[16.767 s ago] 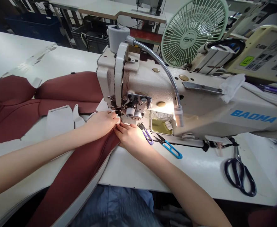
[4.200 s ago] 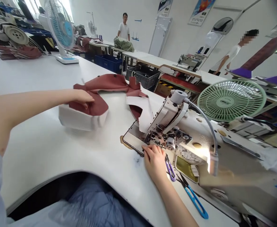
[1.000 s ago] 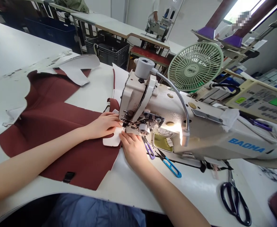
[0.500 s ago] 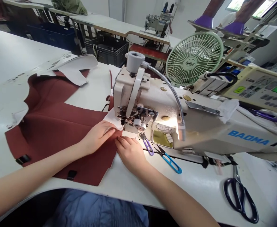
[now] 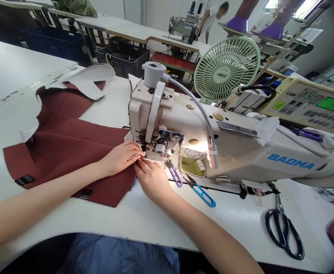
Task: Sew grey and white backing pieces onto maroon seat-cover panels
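Maroon panel [image 5: 78, 148] is spread on the white surface [image 5: 107, 220], its right-hand end held at the sewing machine [image 5: 172, 110].
Pale edge [image 5: 134, 155] of the work appears pinched between thumb and fingers of the left hand [image 5: 121, 156]; fingers of the right hand [image 5: 153, 180] are bunched and pressed down just beside it, pinch there cannot be told. Panel is judged light, soft, floppy, not fragile, barely slippery; easily creased. Best gripped by the edge, with the loose body kept flat.

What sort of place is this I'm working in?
Most likely a sewing workshop: an industrial sewing machine stands up front, another sewing machine sits on a far table, and a maroon fabric piece lies under the left hand.
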Available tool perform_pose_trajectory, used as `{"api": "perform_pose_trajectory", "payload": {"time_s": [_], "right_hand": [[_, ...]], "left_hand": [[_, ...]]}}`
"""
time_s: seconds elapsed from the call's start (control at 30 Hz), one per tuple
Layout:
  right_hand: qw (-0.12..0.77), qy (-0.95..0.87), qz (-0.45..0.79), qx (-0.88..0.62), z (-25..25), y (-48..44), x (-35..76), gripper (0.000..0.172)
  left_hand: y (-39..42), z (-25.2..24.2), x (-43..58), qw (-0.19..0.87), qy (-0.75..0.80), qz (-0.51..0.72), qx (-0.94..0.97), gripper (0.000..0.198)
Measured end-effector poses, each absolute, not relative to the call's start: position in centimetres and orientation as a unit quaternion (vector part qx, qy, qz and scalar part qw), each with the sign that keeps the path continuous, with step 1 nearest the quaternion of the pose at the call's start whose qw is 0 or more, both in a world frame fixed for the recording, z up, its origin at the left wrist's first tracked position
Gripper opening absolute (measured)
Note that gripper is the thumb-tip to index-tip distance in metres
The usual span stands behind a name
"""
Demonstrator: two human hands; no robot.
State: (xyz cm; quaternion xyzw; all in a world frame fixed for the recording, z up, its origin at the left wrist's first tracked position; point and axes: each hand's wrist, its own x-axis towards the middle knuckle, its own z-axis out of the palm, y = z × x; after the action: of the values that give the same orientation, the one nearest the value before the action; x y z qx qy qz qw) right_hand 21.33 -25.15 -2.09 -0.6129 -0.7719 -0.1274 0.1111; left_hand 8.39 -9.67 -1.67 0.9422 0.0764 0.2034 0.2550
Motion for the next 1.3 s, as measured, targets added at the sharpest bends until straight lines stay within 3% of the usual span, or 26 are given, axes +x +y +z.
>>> {"api": "perform_pose_trajectory", "payload": {"time_s": [0.4,0.73,1.0,1.3], "right_hand": [[0.191,-0.775,-0.08,-0.597,-1.7,-25.7,20.2,0.022],[0.221,-0.77,-0.015,-0.598,-0.8,-26.4,20.2,0.026],[0.197,-0.775,-0.048,-0.598,-0.6,-25.9,20.3,0.024],[0.168,-0.759,-0.021,-0.629,-0.2,-25.6,20.6,0.029]], "left_hand": [[-9.9,-2.1,6.8,0.221,0.009,0.21,0.952,0.027],[-7.7,-2.4,6.3,0.187,-0.074,0.226,0.953,0.028],[-6.6,-2.7,7.0,0.119,-0.095,0.257,0.954,0.027],[-6.1,-2.7,7.8,0.17,-0.039,0.187,0.967,0.03]]}}
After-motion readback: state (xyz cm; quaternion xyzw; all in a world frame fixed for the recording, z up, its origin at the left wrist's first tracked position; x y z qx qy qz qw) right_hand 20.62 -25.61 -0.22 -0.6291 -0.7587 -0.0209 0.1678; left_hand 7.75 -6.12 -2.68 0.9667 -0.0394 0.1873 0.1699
